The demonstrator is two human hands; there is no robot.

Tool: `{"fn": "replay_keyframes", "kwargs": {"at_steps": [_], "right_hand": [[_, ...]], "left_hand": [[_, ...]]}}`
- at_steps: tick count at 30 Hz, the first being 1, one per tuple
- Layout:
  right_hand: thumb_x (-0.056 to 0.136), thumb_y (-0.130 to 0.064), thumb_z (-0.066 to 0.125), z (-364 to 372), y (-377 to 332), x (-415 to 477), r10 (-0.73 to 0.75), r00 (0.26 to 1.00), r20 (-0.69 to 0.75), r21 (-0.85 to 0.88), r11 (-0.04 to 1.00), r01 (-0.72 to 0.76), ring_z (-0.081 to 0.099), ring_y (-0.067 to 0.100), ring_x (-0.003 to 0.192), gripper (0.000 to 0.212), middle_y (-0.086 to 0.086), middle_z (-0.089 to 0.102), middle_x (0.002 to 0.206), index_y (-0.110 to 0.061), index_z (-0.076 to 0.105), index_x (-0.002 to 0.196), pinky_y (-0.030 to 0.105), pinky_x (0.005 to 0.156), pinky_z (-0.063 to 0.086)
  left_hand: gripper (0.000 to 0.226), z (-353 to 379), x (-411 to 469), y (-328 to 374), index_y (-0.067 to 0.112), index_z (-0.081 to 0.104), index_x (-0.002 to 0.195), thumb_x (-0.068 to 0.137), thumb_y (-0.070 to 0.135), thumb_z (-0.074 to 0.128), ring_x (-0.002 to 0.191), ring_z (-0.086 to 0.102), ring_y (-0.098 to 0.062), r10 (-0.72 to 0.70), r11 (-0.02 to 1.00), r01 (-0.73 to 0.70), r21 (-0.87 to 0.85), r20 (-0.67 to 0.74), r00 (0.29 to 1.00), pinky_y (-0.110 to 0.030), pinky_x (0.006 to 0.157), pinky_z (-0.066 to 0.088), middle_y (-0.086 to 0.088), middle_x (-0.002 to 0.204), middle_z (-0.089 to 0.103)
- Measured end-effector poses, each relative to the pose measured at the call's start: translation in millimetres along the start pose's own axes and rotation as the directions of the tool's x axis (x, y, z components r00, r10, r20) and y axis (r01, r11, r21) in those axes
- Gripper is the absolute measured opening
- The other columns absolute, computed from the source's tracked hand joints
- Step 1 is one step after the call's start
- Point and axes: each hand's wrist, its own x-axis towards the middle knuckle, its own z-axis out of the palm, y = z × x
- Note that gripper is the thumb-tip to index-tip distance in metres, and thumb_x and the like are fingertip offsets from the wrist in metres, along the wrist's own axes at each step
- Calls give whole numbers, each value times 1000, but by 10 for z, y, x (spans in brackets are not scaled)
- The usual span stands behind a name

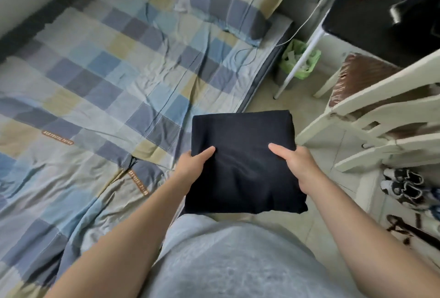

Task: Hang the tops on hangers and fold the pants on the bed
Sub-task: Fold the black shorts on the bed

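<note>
You stood at the edge of the bed (100,78), its checked sheet spreading away to the left of your grip and nothing folded on it that I could see. Between your hands hung the folded dark garment (242,154), a neat square lifted clear of the mattress, partly over the bed's edge and partly over the floor. Your left hand (192,166) pinched its near left edge, thumb on top; your right hand (297,166) clamped the near right edge the same way, both closed on the cloth. I judged the folding done and the carrying in hand: the next move called for lowering it flat so the layers didn't slide. Right of your grip stood a pale chair (371,116). Your fingers under the fabric were hidden, no hangers or tops showed, and whether it was truly pants I couldn't tell.
</note>
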Motion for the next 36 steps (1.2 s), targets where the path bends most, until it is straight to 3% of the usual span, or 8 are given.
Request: {"fn": "replay_keyframes", "kwargs": {"at_steps": [4, 6, 14, 19, 24, 27, 31, 36], "right_hand": [[83, -32, 79, -950, 1, -346, -99, 992, -79, 126, 986, 109, 76, 19, 85, 25, -2, 78, 96, -20, 74, 104, 34, 70, 58], [82, -31, 79, -1474, 84, -519, -126, 983, -137, 181, 972, 150, 76, 20, 85, 25, -1, 78, 96, -19, 74, 103, 33, 68, 59], [82, -27, 80, -3409, 774, -1124, -62, 918, -393, 394, 890, 229, 76, 25, 85, 21, 4, 78, 96, -17, 77, 99, 31, 59, 59], [81, -29, 81, -4190, 1238, -1395, 40, 860, -509, 522, 809, 271, 76, 26, 85, 27, 4, 78, 97, -20, 74, 105, 36, 68, 60], [79, -33, 82, -4751, 1626, -1525, 140, 783, -607, 597, 731, 332, 76, 21, 83, 30, -3, 78, 97, -25, 72, 106, 38, 71, 59], [79, -31, 82, -5109, 1795, -1531, 184, 715, -675, 611, 682, 402, 76, 21, 89, 35, -2, 78, 102, -23, 71, 111, 40, 76, 59], [78, -34, 82, -5608, 1872, -1449, 264, 609, -748, 610, 635, 474, 75, 20, 90, 34, -3, 77, 103, -27, 72, 110, 33, 69, 61], [71, -40, 83, -6180, 1810, -1270, 372, 500, -782, 617, 578, 534, 74, 19, 97, 43, -5, 76, 109, -33, 71, 112, 44, 87, 57]], "left_hand": [[29, 880, -388, 289, 22, 72, 95, 79, 44, 81, 81, 75, -17, 146, 986, -153, 62, 106, 984, -31, 73, 60, 6, 87, 78], [23, 1372, -578, 354, 22, 73, 94, 81, 40, 80, 83, 75, -13, 222, 969, -235, 69, 162, 962, -29, 74, 60, 8, 88, 78], [35, 3353, -1254, 333, 25, 74, 102, 76, 48, 79, 88, 75, -13, 324, 894, -423, 147, 441, 837, -33, 79, 58, 7, 95, 78], [29, 4363, -1566, 312, 25, 71, 107, 84, 42, 78, 87, 75, -13, 269, 860, -470, 198, 606, 748, -29, 75, 60, 7, 97, 77], [30, 5367, -1675, 268, 30, 68, 109, 84, 44, 77, 87, 75, -12, 179, 806, -522, 280, 725, 665, -35, 82, 59, 12, 97, 77], [29, 6050, -1685, 277, 31, 70, 108, 83, 45, 77, 84, 74, -9, 120, 759, -572, 311, 796, 593, -33, 81, 59, 14, 95, 77], [27, 7037, -1684, 355, 32, 70, 107, 83, 43, 78, 83, 74, -9, 11, 720, -607, 336, 869, 494, -33, 78, 59, 13, 95, 77], [28, 8169, -1659, 499, 30, 70, 109, 83, 37, 80, 85, 75, -12, -140, 681, -615, 397, 896, 422, -28, 73, 59, 9, 95, 78]]}}
